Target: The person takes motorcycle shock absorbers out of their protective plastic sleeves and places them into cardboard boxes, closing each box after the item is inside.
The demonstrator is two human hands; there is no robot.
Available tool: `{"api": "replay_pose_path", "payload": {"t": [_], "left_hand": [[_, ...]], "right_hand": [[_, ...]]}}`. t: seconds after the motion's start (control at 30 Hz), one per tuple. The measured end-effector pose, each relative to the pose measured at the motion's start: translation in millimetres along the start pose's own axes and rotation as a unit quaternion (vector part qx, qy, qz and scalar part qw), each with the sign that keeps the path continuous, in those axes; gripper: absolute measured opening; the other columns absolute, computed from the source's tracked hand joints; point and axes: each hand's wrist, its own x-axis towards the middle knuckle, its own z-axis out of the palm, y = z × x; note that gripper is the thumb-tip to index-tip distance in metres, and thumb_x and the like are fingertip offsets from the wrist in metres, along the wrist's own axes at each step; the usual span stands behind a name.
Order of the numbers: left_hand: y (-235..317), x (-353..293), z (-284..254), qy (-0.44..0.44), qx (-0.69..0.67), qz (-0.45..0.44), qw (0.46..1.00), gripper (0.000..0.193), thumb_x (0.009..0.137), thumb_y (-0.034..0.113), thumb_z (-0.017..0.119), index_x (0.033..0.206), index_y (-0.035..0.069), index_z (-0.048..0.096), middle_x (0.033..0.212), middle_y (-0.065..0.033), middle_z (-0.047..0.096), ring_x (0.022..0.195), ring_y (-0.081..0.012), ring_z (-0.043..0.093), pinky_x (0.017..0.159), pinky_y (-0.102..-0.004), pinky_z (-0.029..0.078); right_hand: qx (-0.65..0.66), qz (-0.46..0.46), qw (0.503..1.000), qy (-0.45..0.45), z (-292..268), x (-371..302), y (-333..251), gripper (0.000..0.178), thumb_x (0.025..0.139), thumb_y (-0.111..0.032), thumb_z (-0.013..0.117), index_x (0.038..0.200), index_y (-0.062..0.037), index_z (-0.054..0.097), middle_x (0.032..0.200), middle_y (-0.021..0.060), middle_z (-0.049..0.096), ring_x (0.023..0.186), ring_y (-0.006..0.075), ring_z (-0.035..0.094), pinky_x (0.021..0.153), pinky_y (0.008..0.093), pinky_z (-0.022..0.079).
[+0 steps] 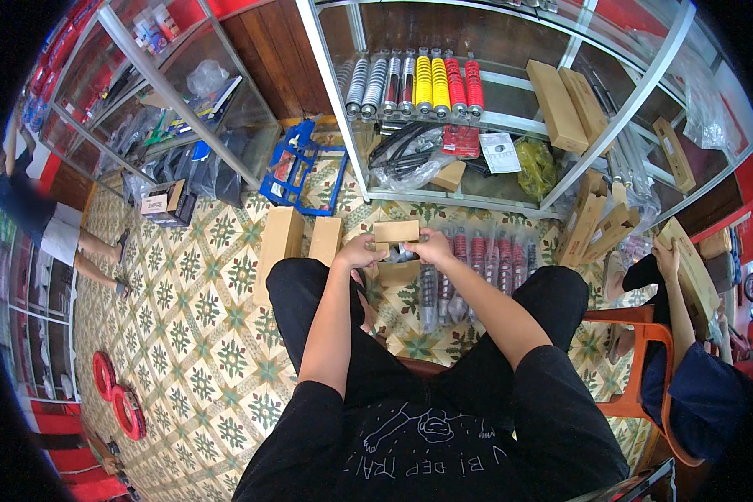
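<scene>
The person sits on a chair with both hands out in front, above the knees. The left hand [358,251] and the right hand [432,247] are both closed on a small open cardboard box [396,243], one hand on each side. Something wrapped in clear plastic sits inside the box, but it is too small to tell what it is.

Below the box, on the patterned tile floor [201,335], lies a row of red and silver shock absorbers in plastic bags [468,268]. Two long closed cardboard boxes [297,243] lie on the floor just left of the hands. A glass cabinet [477,109] stands ahead, with yellow, red and silver springs on its shelf.
</scene>
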Motion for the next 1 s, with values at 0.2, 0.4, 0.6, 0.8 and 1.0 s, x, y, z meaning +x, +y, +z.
{"api": "replay_pose_path", "payload": {"t": [0.2,0.4,0.6,0.8,1.0], "left_hand": [[1.8,8.7,11.0,0.015,0.005,-0.016,1.0,0.056,0.086,0.016,0.077,0.136,0.007,0.052,0.082,-0.0043,0.064,0.061,-0.0095,0.056,0.052,-0.0264,0.044],[-14.1,9.1,0.3,-0.026,-0.19,0.01,0.981,0.05,0.085,0.009,0.074,0.132,0.008,0.057,0.086,-0.0025,0.065,0.071,-0.0109,0.059,0.055,-0.0258,0.044],[25.0,-7.9,15.3,0.039,0.115,0.082,0.989,0.053,0.081,0.014,0.078,0.132,0.008,0.062,0.108,-0.0038,0.07,0.087,-0.0137,0.064,0.076,-0.0294,0.051],[31.6,-11.9,17.8,0.034,0.104,0.125,0.986,0.054,0.084,0.027,0.078,0.133,0.01,0.063,0.124,-0.0116,0.068,0.105,-0.0196,0.064,0.096,-0.0313,0.048],[15.6,-10.5,11.8,0.083,0.231,0.192,0.95,0.052,0.086,0.028,0.076,0.132,0.009,0.063,0.119,-0.0202,0.068,0.1,-0.0249,0.067,0.092,-0.0328,0.049]], "right_hand": [[-0.082,-0.032,0.995,0.044,-2.9,-9.5,-3.4,0.043,0.078,-0.03,0.082,0.107,-0.0014,0.068,0.062,0.0021,0.062,0.048,0.0138,0.057,0.056,0.0287,0.054],[0.155,0.079,0.96,-0.221,-27.6,3.3,-9.5,0.021,0.084,-0.018,0.076,0.097,-0.0063,0.063,0.08,-0.004,0.06,0.076,0.0075,0.06,0.073,0.0278,0.057],[0.121,0.074,0.981,-0.13,-23.1,-0.5,6.1,0.05,0.087,-0.004,0.067,0.135,-0.0086,0.055,0.101,0.0063,0.066,0.084,0.0149,0.067,0.068,0.0305,0.06],[0.134,0.032,0.978,-0.158,-26.1,14.3,14.1,0.05,0.086,0.002,0.064,0.134,-0.011,0.058,0.079,0.0062,0.067,0.06,0.0145,0.066,0.052,0.0291,0.053],[0.116,0.056,0.967,-0.218,-28.7,2.5,-2.4,0.065,0.086,0.006,0.061,0.145,-0.0149,0.045,0.104,0.0084,0.065,0.084,0.0162,0.069,0.073,0.0288,0.06]]}}
